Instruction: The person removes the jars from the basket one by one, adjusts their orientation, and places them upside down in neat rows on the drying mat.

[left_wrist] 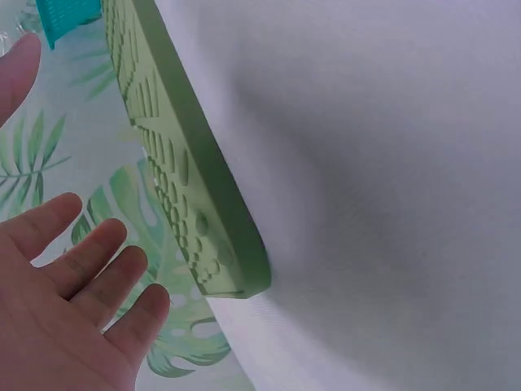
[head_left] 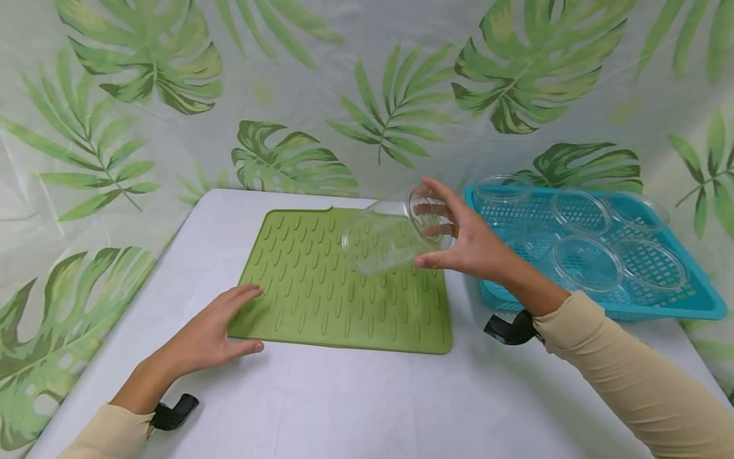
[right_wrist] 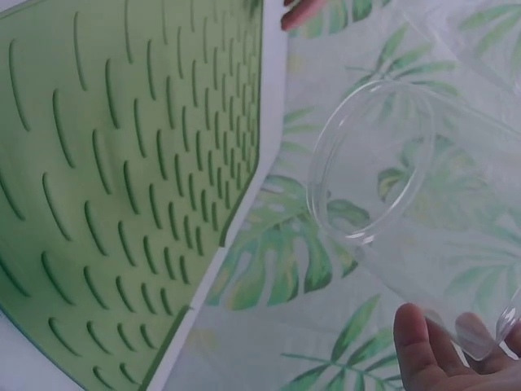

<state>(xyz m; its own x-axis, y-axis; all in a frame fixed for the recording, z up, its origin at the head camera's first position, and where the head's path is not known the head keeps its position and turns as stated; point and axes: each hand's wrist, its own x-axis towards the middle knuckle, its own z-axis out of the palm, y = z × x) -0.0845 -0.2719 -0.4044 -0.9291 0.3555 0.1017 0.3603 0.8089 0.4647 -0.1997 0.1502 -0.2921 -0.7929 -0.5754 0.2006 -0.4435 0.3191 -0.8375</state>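
My right hand [head_left: 473, 239] grips a clear transparent cup [head_left: 378, 239] round one end, thumb below and fingers above. The cup lies tilted on its side in the air over a green ribbed drying mat [head_left: 321, 306]. In the right wrist view the round end of the cup [right_wrist: 370, 159] points away from the fingers [right_wrist: 415, 342]. My left hand [head_left: 209, 331] is at the mat's near left corner, fingers spread and holding nothing. Seen from the left wrist, the left palm [left_wrist: 49, 309] faces the edge of the mat [left_wrist: 220, 195].
To the right stands a turquoise plastic basket [head_left: 696, 309] with several similar clear cups [head_left: 587, 264] inside. A white cloth [head_left: 321, 401] covers the table. Behind hangs a leaf-patterned curtain [head_left: 401, 83]. Black wrist devices [head_left: 513, 328] sit at both cuffs.
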